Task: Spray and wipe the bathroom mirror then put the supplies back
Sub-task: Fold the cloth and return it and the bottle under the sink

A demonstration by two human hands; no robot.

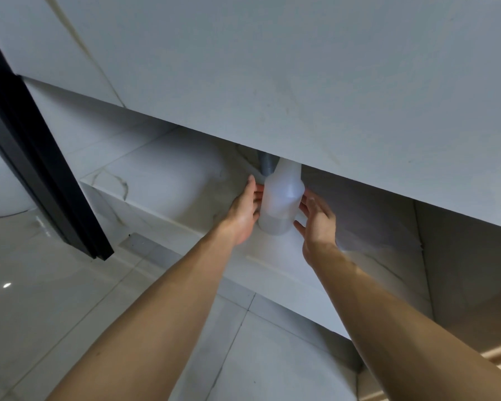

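Note:
A translucent white spray bottle (282,198) stands upright on the lower marble shelf (171,180) under the vanity counter. Its top is hidden behind the counter's front edge. A little liquid shows at its base. My left hand (242,212) lies against the bottle's left side with straight fingers touching it. On the bottle's right side is my right hand (317,224), fingers spread and relaxed, the tips at or just off its wall. Neither hand wraps around the bottle. No cloth is in view.
The thick marble counter front (301,82) overhangs the shelf closely. A grey drain pipe (266,164) drops just behind the bottle. A black door frame (41,183) stands at the left. A metal floor drain (145,244) is set in the glossy tiled floor.

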